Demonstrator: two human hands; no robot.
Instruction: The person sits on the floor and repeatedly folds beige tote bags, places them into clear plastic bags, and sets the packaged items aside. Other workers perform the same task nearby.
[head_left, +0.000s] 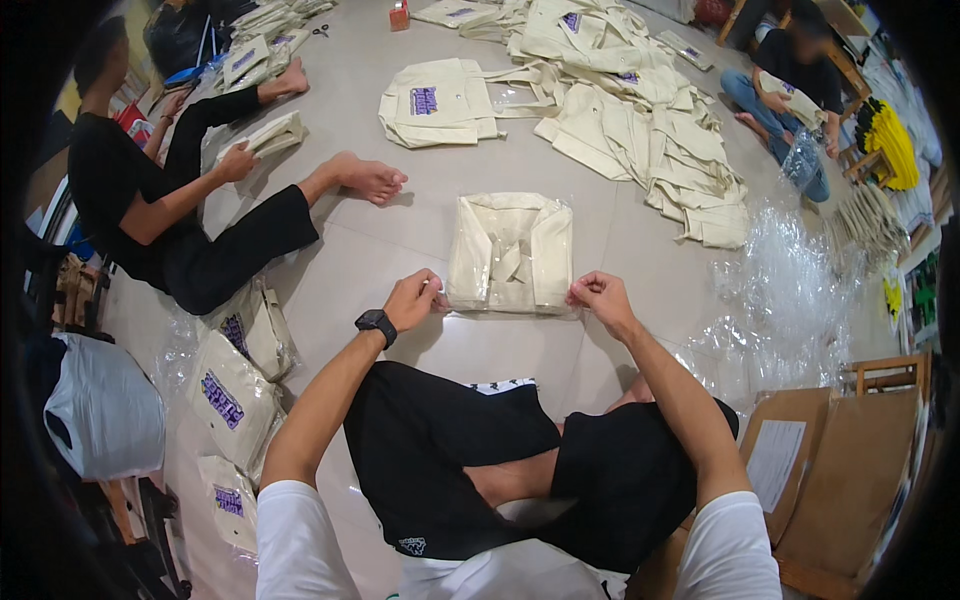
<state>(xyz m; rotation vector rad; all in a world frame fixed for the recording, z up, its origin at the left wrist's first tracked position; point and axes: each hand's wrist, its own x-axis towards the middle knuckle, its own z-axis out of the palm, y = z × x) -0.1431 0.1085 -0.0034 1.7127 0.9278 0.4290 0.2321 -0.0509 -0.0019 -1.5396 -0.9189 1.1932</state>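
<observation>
A folded cream canvas tote bag (551, 251) inside a clear plastic sleeve lies on the tiled floor in front of me. My left hand (417, 300), with a black watch on its wrist, pinches the sleeve's near left corner. The near right corner is between the thumb and fingers of my right hand (601, 298). The bag's handles show, crossed, in the middle of the fold. Beyond it an unfolded tote bag (450, 124) with a purple print lies flat, its handles reaching towards a heap of cream tote bags (660, 142).
Loose clear plastic sleeves (787, 300) and cardboard boxes (855, 465) are at right. Several packed bags (232, 397) lie at left. A person (150, 180) sits at left holding a folded bag (274, 135); another person (802, 82) handles one at far right. Scissors (321, 31) lie beyond.
</observation>
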